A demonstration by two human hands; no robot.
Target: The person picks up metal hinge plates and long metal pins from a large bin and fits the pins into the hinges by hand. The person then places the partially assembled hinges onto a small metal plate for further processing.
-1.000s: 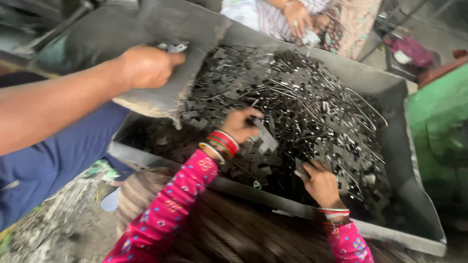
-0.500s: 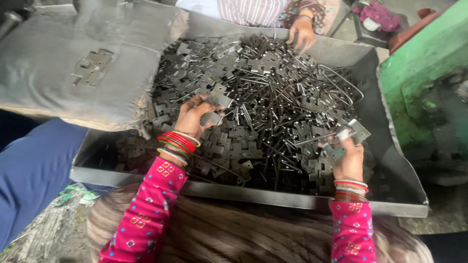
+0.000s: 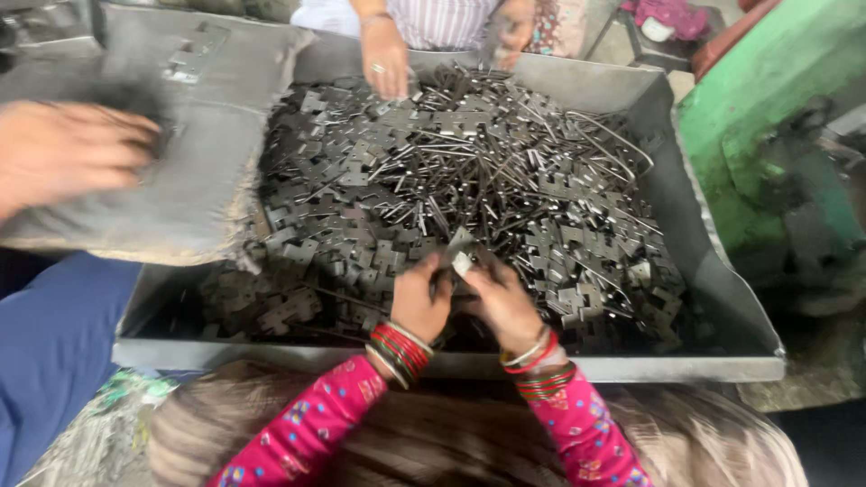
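My left hand and my right hand, both in pink sleeves with red bangles, meet over the near side of a big grey metal tray. Together they pinch a small flat metal plate between the fingertips. Under them lies a deep pile of dark cross-shaped metal plates mixed with thin steel rods. Whether a rod is held with the plate is hidden by my fingers.
A blurred hand of another person rests on a grey sack draped over the tray's left end; blue clothing is below it. A third person's hand reaches in at the far rim. A green machine stands on the right.
My hands were apart, left in the pile's middle and right near the right side. They have come together at the near middle, holding one plate. The other person's hand has returned onto the sack.
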